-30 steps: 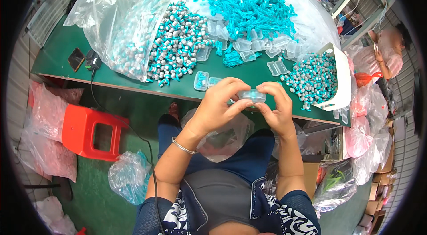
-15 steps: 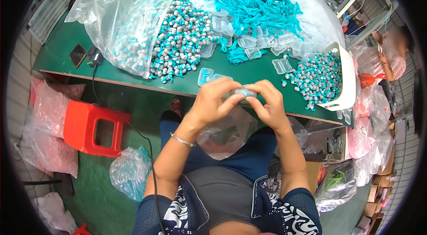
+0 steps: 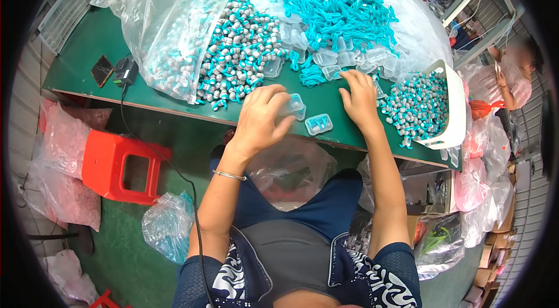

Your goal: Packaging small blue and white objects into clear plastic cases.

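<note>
A small clear plastic case [image 3: 319,124], closed with teal and grey pieces inside, lies near the green table's front edge, apart from both hands. My left hand [image 3: 262,118] is open, its thumb and fingers spread, beside an open clear case [image 3: 296,105] that it partly covers. Farther right, my right hand [image 3: 362,101] reaches over the table with fingers stretched and thumb apart. Its fingertips are close to the loose empty clear cases [image 3: 332,72]; contact cannot be made out. Teal cord bundles [image 3: 335,2] are heaped beyond them.
Small grey-and-teal plugs [image 3: 241,46] spill beside a large clear bag [image 3: 169,46] at the left. More plugs sit in a white bin [image 3: 453,104] on its side at the right. A phone [image 3: 102,71] and a cabled black device [image 3: 124,71] lie far left. A red stool [image 3: 96,165] stands below.
The case that both hands held together now lies on the table. My hands have parted, the left moving slightly left, the right up toward the empty cases.
</note>
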